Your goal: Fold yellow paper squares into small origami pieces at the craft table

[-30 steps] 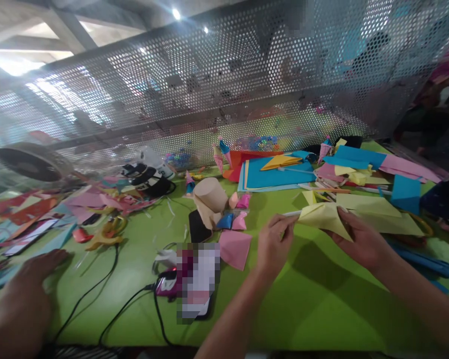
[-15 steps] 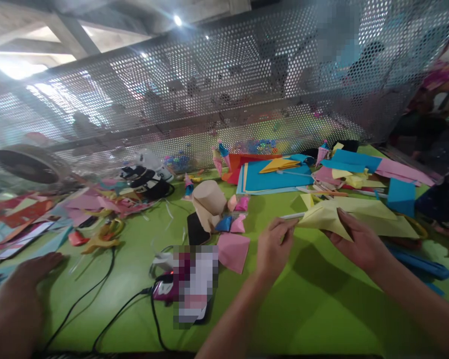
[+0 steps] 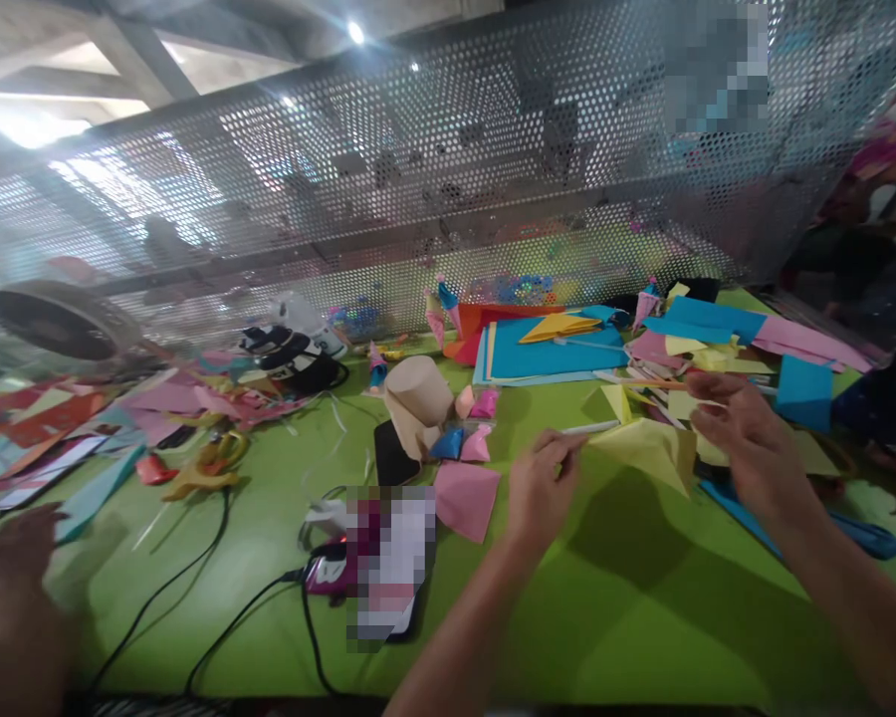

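Observation:
Between the fingers of my left hand [image 3: 542, 488] is the corner of a folded pale yellow paper [image 3: 646, 453], held above the green table. The paper stands out to the right and casts a shadow below. My right hand [image 3: 751, 443] hovers to the right of it, fingers half curled and apart, no longer touching the paper. Behind it lie more yellow sheets [image 3: 810, 453], partly hidden. A white stick [image 3: 589, 428] shows just beyond my left fingertips. Close by on the table are a pink paper square [image 3: 467, 498] and a small blue folded piece [image 3: 446, 444].
A tape roll [image 3: 418, 390], a phone [image 3: 399, 568] and black cables [image 3: 194, 538] lie left of my hands. Blue sheets [image 3: 553, 349] are stacked behind. Yellow scissors [image 3: 213, 468] and another person's hand [image 3: 15, 558] are at the left. A perforated metal screen [image 3: 433, 199] stands behind the table.
My right hand has let go of the yellow paper and moved slightly right and up. The paper now hangs from my left hand alone. The other person's hand has shifted left.

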Demonstrator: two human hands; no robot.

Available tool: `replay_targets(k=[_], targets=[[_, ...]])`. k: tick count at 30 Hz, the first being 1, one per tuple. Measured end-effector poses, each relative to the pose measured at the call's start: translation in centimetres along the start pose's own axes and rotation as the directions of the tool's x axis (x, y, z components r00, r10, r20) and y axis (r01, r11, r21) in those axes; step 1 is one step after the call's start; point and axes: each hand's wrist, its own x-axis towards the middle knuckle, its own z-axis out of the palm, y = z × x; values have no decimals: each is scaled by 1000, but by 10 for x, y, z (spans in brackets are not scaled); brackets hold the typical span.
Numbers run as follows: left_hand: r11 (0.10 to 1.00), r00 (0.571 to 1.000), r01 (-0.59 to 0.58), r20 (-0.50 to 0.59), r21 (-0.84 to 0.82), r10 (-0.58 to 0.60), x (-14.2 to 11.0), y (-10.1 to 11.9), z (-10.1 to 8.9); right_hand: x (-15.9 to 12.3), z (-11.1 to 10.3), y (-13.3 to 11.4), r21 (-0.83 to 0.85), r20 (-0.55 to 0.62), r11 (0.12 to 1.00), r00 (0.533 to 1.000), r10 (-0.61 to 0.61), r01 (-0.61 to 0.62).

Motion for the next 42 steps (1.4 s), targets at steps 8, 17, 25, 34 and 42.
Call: replay_targets(k=[8,17,25,34,42], targets=[[999,994,-29,108,36,25,-4,4,0,-7,8,-9,-283,261,944,961,-92,167],[999,984,-30,172,-37,36,-2,5,-3,-4,11,-8,-222,224,974,975,8,43],[998,976,31,216,-50,-20,1,9,-7,-8,9,-6,-203,222,979,975,12,34],[957,959,188,250,-222,-131,1,1,-9,-9,7,1,-195,214,981,976,40,3],[933,926,267,334,-242,-178,5,-4,-15,-8,5,8,-194,185,980,980,78,-41]])
